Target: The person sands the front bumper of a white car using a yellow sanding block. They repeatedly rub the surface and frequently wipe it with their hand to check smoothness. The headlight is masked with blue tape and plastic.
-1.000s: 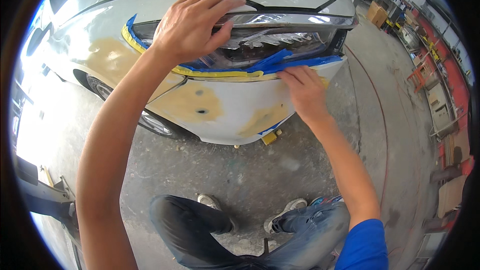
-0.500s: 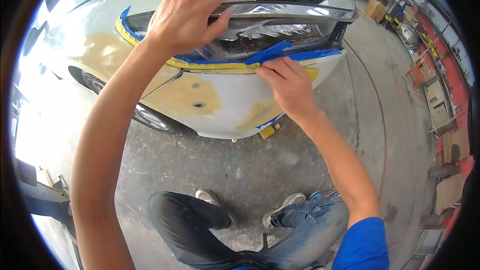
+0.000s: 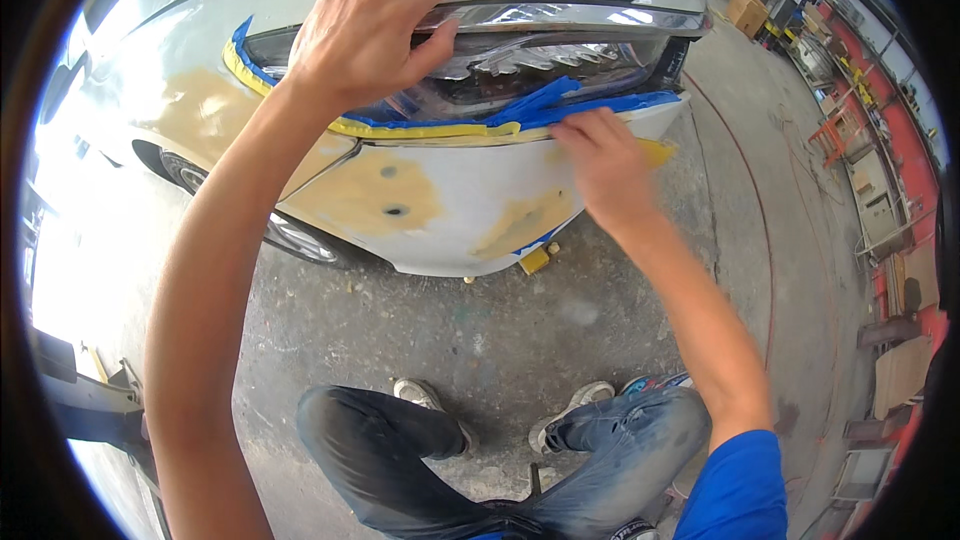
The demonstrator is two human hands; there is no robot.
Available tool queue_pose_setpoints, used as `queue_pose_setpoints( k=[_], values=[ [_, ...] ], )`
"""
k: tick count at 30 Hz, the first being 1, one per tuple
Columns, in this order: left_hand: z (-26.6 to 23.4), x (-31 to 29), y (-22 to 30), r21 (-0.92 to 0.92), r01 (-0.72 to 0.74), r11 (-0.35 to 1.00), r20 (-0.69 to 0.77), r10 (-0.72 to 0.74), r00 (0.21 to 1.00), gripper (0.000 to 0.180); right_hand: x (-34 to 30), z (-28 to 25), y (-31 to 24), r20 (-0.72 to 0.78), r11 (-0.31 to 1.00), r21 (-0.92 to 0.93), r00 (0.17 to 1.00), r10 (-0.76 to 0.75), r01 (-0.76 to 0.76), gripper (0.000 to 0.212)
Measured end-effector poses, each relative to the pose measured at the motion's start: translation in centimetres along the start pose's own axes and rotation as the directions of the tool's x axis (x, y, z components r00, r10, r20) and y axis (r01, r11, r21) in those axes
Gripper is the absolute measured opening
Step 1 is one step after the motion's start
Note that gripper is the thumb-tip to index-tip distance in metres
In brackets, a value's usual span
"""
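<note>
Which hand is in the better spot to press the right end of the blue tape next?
Likely the right hand: it's just below the blue tape, nearer that end. The left hand is spread farther left, over part of the headlight.

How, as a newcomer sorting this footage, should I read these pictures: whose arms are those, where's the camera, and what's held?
There is no machine: these are a person's bare arms, seen by a wide fisheye camera worn on the head, looking down. Ahead is a white car with tan patches on its bodywork. Blue tape and yellow tape run along the lower edge of its headlight. The left hand, fingers spread, is over the headlight's upper edge, holding nothing visible. The right hand, blurred, is near the blue tape; a yellow piece sticks out beyond it, probably in its grip.
</note>
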State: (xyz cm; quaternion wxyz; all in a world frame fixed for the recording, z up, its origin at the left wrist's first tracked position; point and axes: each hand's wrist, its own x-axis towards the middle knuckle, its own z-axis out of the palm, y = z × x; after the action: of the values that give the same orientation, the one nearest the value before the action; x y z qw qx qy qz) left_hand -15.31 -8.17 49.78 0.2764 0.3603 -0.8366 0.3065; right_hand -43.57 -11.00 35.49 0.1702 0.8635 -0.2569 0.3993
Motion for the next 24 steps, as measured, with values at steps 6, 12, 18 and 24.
queue_pose_setpoints(
  k=[6, 12, 18, 24],
  values=[
    [0.2, -0.3, -0.3, 0.002, 0.0, 1.0, -0.024, 0.0, 1.0, 0.039, 0.3, -0.2, 0.8, 0.01, 0.999, -0.046, 1.0, 0.006, -0.006, 0.028],
    [0.7, -0.5, -0.6, 0.048, 0.005, 0.999, -0.003, -0.005, 1.0, 0.042, 1.0, 0.3, -1.6, -0.034, 0.998, 0.018, 0.998, -0.052, 0.053, 0.029],
    [1.2, -0.7, -1.1, 0.132, 0.006, 0.991, -0.025, -0.003, 1.0, 0.042, 0.1, 0.6, -2.0, -0.065, 0.997, -0.065, 0.997, 0.047, -0.052, 0.031],
    [0.8, -0.5, -1.0, 0.114, 0.006, 0.993, 0.0, -0.006, 1.0, 0.044, -0.1, 0.4, -0.8, -0.089, 0.999, -0.027, 0.996, -0.019, 0.017, 0.03]
  ],
)
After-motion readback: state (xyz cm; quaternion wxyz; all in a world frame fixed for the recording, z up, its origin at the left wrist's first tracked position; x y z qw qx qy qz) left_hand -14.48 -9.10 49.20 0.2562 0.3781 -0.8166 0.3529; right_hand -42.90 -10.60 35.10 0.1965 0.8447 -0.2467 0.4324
